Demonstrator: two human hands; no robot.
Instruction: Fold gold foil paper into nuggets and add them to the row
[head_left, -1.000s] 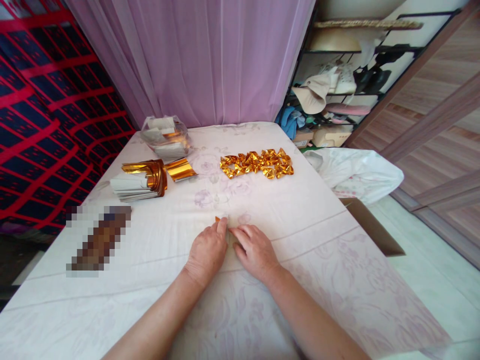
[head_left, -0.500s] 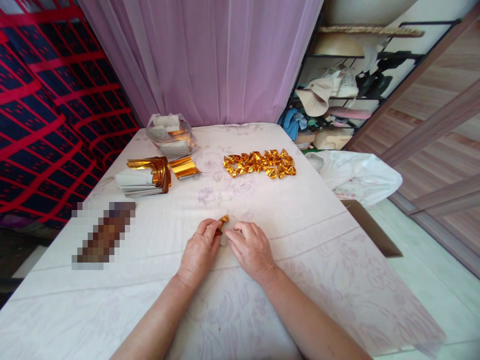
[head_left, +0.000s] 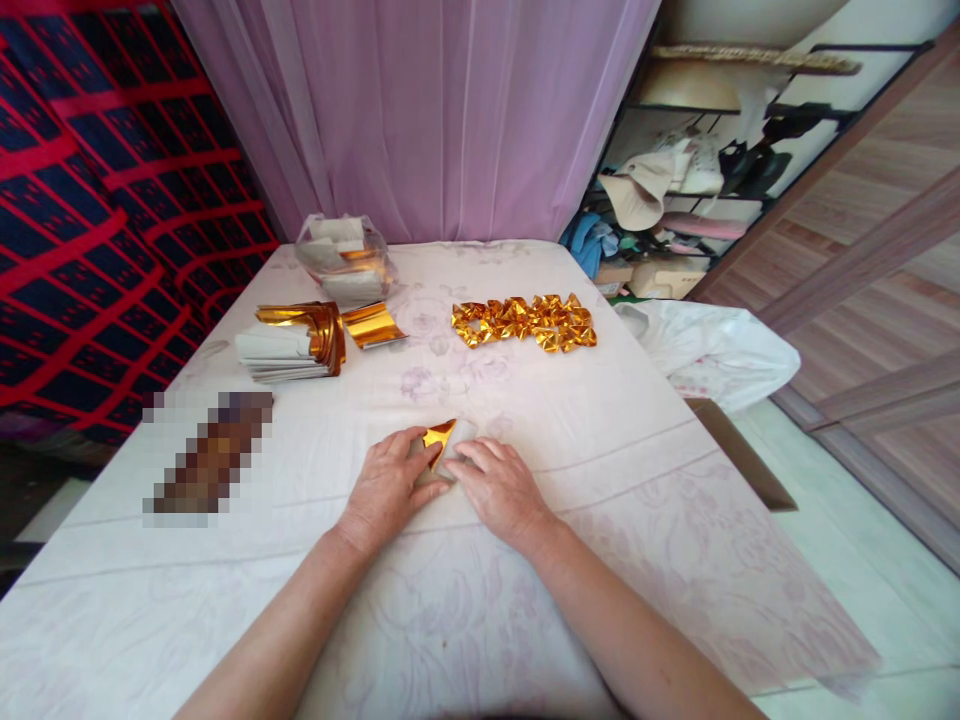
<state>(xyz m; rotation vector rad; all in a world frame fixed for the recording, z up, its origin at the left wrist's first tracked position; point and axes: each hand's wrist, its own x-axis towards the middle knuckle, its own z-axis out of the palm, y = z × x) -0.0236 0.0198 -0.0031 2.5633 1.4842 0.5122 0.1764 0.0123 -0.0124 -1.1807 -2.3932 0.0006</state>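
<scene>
A sheet of gold foil paper (head_left: 441, 436) with a white-grey back lies partly folded on the table, its gold side showing as a triangle. My left hand (head_left: 386, 485) holds it down from the left, fingers over the gold part and thumb at the near edge. From the right, the bent fingertips of my right hand (head_left: 504, 490) pinch its pale edge. Both palms face down, and the fingers hide part of the paper. Beyond the hands, folded gold foil pieces (head_left: 525, 322) sit clustered in rows.
A stack of foil sheets (head_left: 281, 350) stands at the back left, beside a loose gold sheet (head_left: 373, 326). Behind them is a clear plastic bag (head_left: 343, 262) of more sheets. A pixelated patch covers something at the left. A white plastic bag (head_left: 720, 350) lies past the table's right edge.
My left hand has shifted left and spread its fingers over the paper. More of the gold face now shows as a triangle. My right hand stays close by the right edge.
</scene>
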